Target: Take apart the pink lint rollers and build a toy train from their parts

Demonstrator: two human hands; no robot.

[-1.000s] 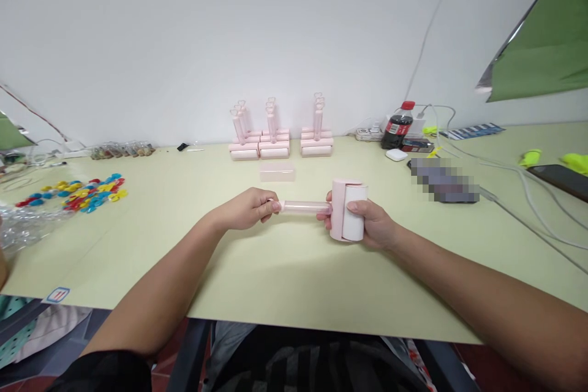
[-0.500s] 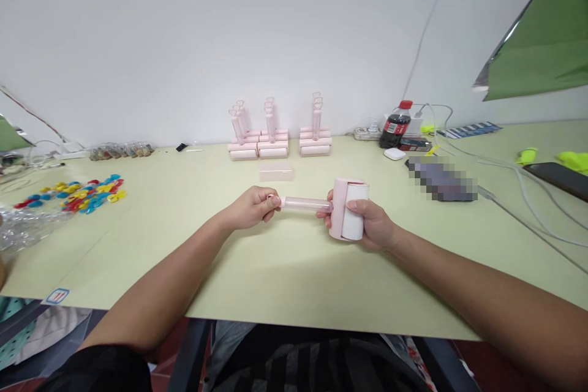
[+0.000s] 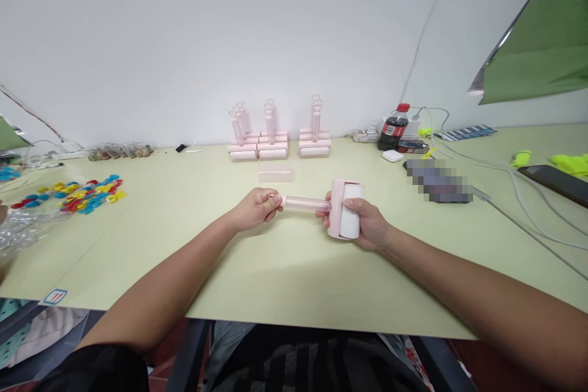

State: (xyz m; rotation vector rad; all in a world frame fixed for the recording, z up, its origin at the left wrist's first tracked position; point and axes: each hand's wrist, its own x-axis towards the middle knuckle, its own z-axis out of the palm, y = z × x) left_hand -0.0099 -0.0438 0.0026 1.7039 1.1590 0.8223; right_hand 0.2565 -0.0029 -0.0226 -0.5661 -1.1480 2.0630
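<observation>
Over the table [image 3: 294, 282], the left hand [image 3: 260, 207] pinches the handle [image 3: 304, 203], the right hand [image 3: 373, 226] clasps the pink roller [image 3: 337, 215] (likely light, stiff; sensible holds).

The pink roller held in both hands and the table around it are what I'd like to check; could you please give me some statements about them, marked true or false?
1. The left hand pinches the handle end of the pink roller. True.
2. The right hand is empty. False: it grips the roller's wide head.
3. Other pink rollers stand near the wall, handles upward. True.
4. The colourful pieces lie at the table's right. False: they lie at the left.
5. The dark bottle has a red cap. True.
</observation>
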